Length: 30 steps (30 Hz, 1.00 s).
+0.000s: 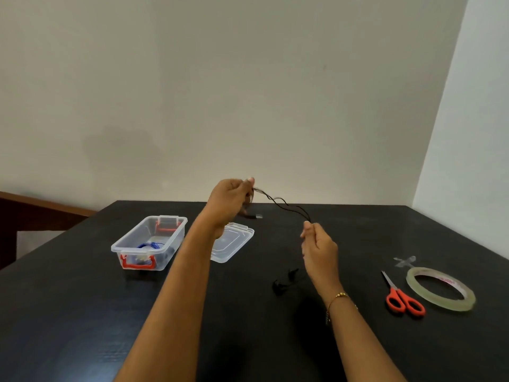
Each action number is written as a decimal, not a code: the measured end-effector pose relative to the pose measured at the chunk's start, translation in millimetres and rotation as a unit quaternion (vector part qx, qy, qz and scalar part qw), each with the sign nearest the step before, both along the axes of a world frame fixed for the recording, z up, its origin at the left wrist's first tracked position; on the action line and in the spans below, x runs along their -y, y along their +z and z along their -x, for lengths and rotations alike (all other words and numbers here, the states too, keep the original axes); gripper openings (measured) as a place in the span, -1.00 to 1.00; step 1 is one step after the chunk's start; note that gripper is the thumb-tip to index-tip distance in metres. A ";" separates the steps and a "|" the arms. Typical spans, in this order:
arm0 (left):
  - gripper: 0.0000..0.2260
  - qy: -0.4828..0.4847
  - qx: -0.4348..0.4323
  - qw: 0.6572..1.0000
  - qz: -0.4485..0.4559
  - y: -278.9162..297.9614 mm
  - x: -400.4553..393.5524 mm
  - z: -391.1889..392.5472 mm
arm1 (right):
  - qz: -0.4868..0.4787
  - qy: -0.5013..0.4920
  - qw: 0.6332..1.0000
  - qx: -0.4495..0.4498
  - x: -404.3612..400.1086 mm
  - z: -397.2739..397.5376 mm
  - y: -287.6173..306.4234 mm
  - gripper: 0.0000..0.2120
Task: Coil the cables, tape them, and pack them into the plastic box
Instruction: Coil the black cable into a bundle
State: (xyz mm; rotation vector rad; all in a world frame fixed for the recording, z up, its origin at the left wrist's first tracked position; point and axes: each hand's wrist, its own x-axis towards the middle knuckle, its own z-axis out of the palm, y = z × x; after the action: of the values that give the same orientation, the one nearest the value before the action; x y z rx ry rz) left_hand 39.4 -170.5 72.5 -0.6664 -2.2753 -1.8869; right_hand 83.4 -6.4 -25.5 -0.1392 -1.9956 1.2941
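Nearest the camera, two bare forearms reach out over the dark tabletop (82, 312). At about four o'clock lie the orange-handled scissors (403, 297) and, just beside them, the roll of clear tape (440, 289), with a cut strip of tape (404, 261) stuck down just beyond. Between the arms, black earbuds (283, 282) rest on the surface. The right hand (319, 250) has its fingers pinched together on the thin black cable (278, 204), which runs up slack to the left hand (230, 201), whose curled fingers grip what seems to be a gathered bundle of the same cable; a plug (254, 215) dangles below. The step in hand looks like coiling: it would go best with even loops fed by the right hand, light tension, and the earbuds left trailing until last. At ten o'clock the clear plastic box (124, 246) stands open with a blue coil (150, 246) already inside, its lid (234, 244) lying beside it. Open room lies ahead and to the right; the tabletop's left edge runs close to the box.
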 end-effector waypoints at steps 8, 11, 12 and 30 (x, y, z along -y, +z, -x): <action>-0.73 -0.285 0.245 0.885 -0.273 2.6 8.8 -1.5 | -0.179 -0.003 0.974 0.138 -5.1 1.0 -19.2 -0.67; -0.76 -0.298 0.230 0.836 -0.399 4.1 6.2 4.2 | -0.162 0.059 0.969 0.175 -0.5 2.1 -17.4 -0.64; -0.76 -0.290 0.221 0.820 -0.442 3.7 5.3 6.9 | -0.161 0.084 0.966 0.185 1.4 1.7 -16.4 -0.64; -0.82 0.055 -0.099 0.982 0.148 -51.2 -9.9 27.9 | -0.318 -0.022 0.946 -0.054 4.6 -1.0 -8.3 -0.67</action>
State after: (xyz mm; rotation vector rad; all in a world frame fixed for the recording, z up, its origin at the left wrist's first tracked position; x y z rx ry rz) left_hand 11.6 -160.6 21.3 -0.7093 -2.4261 -1.3783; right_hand 84.3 -11.0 -33.9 0.1912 -2.1935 0.5636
